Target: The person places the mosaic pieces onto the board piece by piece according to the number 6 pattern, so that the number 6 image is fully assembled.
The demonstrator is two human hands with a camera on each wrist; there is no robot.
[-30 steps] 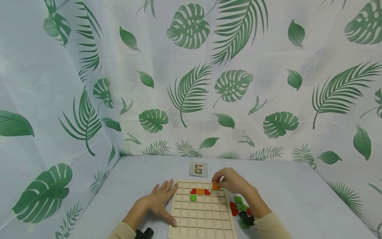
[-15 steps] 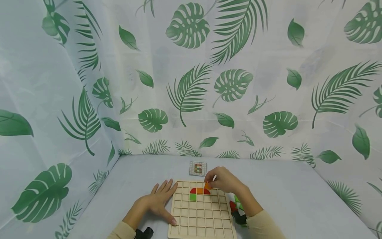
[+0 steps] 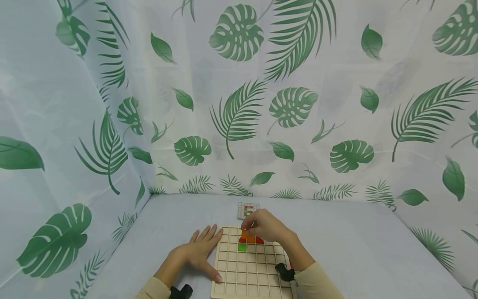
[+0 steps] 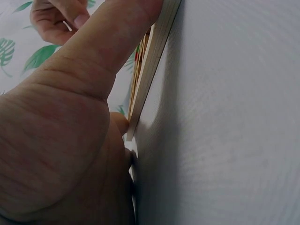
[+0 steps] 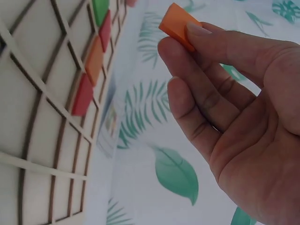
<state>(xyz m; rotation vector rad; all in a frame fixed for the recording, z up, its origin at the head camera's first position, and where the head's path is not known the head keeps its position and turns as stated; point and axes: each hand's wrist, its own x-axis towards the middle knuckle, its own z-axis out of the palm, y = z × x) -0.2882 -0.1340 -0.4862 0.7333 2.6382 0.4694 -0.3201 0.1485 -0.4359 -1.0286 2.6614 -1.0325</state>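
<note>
My right hand (image 3: 266,226) pinches an orange square tile (image 5: 179,24) between thumb and fingers, held above the far part of a wooden grid board (image 3: 250,265). In the right wrist view the tile is clear of the board. Spread flat, my left hand (image 3: 198,251) rests along the board's left side, with the thumb on its edge, as the left wrist view also shows. In the board's cells sit a green square tile (image 3: 242,247), two red rounded tiles (image 5: 82,95) and another orange tile (image 5: 94,61) between the red ones.
A small pattern card (image 3: 243,209) with a printed grid lies behind the board, partly covered by the right hand. Black wrist devices (image 3: 285,272) sit on both wrists. Loose tiles at the board's right are mostly hidden by the right forearm. Leaf-printed cloth (image 3: 239,104) hangs behind.
The right hand has moved left across the far edge of the board, carrying the orange tile. Its forearm now hides most of the loose tiles. The left hand has stayed in place.
</note>
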